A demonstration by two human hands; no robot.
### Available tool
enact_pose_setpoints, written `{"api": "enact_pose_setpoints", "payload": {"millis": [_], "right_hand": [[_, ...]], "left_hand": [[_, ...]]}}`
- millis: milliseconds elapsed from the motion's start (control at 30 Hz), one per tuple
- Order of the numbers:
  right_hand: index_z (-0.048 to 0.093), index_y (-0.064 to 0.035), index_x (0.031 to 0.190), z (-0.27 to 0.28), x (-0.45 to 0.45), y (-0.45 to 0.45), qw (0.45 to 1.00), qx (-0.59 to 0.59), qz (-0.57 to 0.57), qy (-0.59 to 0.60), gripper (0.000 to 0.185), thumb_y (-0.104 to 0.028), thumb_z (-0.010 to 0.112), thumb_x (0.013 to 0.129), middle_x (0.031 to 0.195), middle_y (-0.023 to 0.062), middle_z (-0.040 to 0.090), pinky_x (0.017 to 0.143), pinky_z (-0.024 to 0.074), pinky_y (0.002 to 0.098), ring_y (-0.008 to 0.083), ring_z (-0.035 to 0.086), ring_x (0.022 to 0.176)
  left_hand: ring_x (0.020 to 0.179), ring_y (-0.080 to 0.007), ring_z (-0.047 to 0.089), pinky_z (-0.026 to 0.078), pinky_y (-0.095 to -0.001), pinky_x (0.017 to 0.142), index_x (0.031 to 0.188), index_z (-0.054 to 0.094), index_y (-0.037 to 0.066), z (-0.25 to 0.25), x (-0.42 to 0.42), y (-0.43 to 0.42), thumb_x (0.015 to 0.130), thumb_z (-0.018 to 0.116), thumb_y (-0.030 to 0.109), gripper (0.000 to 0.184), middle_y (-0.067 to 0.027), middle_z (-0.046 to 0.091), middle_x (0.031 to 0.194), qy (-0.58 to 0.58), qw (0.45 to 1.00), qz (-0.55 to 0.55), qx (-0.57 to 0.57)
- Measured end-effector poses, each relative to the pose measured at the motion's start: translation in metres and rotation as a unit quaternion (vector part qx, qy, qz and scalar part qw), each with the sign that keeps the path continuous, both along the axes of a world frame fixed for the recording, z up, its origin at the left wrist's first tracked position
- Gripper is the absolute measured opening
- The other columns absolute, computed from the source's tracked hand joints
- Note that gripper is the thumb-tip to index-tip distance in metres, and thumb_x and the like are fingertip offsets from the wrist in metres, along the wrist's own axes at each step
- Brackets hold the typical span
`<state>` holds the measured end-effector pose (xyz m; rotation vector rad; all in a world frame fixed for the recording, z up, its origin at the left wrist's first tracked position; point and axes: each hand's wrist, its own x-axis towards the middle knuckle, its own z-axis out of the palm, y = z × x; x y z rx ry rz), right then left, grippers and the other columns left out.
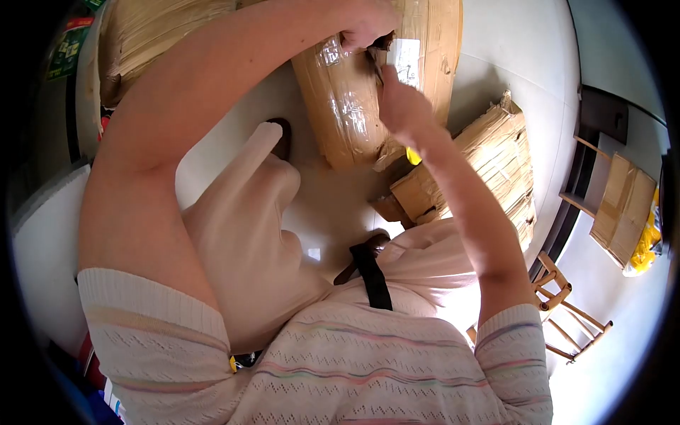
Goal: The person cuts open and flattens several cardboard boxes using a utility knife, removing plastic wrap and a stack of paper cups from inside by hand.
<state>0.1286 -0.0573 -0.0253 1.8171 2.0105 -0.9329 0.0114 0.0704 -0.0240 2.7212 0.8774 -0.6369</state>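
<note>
Pale glossy floor [315, 205], brightly lit near a wooden chair [558, 297]

Nothing reads clearly — the white label [406, 59] on the box [348, 106] blurs.

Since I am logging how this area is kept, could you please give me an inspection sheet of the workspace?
Surface: pale, glossy floor.
Job's things: large tape-wrapped carton, bearing a white label; thin dark tool, type unclear.
Clutter: battered carton at picture right; another carton upper left.
Grips: left grip at the large tape-wrapped carton, its hold unclear; right grip closed on the thin dark tool.
Cables: nothing seen.
Surroundings: wooden-framed furniture and yellow packaging at far right.
</note>
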Motion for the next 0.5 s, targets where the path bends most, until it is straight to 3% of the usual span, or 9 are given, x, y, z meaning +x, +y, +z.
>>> {"api": "enact_pose_setpoints", "payload": {"millis": [133, 233, 267, 333, 500], "right_hand": [[0.036, 0.0017, 0.113, -0.044, 0.012, -0.057, 0.998, -0.043, -0.034, 0.004, 0.032, -0.005, 0.043, 0.082, 0.089, 0.0273, 0.063, 0.074, 0.0487, 0.0489, 0.0413, 0.063, 0.084], [0.038, -0.0033, 0.109, -0.057, 0.014, -0.060, 0.999, -0.002, -0.039, 0.014, 0.024, -0.014, 0.042, 0.088, 0.078, 0.0261, 0.062, 0.067, 0.0465, 0.0521, 0.0435, 0.061, 0.073], [0.038, -0.0015, 0.109, -0.057, 0.018, -0.056, 0.999, -0.017, -0.041, 0.029, 0.025, -0.011, 0.043, 0.086, 0.081, 0.0271, 0.062, 0.069, 0.0468, 0.0514, 0.0439, 0.061, 0.076], [0.038, 0.0020, 0.109, -0.041, 0.021, -0.041, 0.996, -0.050, -0.041, 0.056, 0.029, -0.006, 0.044, 0.082, 0.086, 0.0291, 0.061, 0.073, 0.0476, 0.0499, 0.0446, 0.060, 0.082], [0.040, 0.0015, 0.106, -0.005, 0.017, -0.025, 0.994, -0.030, -0.068, 0.076, 0.025, -0.003, 0.042, 0.082, 0.080, 0.0273, 0.062, 0.073, 0.0473, 0.0486, 0.0449, 0.060, 0.080]], "left_hand": [[0.089, -0.0296, 0.063, 0.042, -0.0490, 0.074, 0.084, 0.066, 0.004, -0.009, -0.008, -0.005, 0.072, 0.060, 0.014, 0.016, -0.0146, 0.066, 0.091, -0.007, 1.000, -0.005, 0.004], [0.087, -0.0288, 0.063, 0.042, -0.0463, 0.071, 0.083, 0.066, 0.004, -0.010, -0.008, -0.007, 0.072, 0.061, 0.015, 0.016, -0.0144, 0.066, 0.089, 0.014, 1.000, -0.025, 0.007], [0.087, -0.0286, 0.063, 0.042, -0.0455, 0.071, 0.083, 0.066, 0.004, -0.010, -0.007, -0.006, 0.072, 0.061, 0.016, 0.017, -0.0143, 0.066, 0.088, 0.012, 1.000, -0.027, 0.010], [0.087, -0.0290, 0.063, 0.042, -0.0463, 0.072, 0.083, 0.066, 0.004, -0.001, -0.008, -0.003, 0.071, 0.061, 0.015, 0.017, -0.0146, 0.066, 0.088, 0.015, 1.000, -0.026, 0.001], [0.087, -0.0302, 0.063, 0.043, -0.0489, 0.076, 0.084, 0.067, 0.003, 0.001, -0.010, -0.011, 0.068, 0.061, 0.013, 0.019, -0.0158, 0.066, 0.089, -0.003, 1.000, -0.016, -0.019]]}}
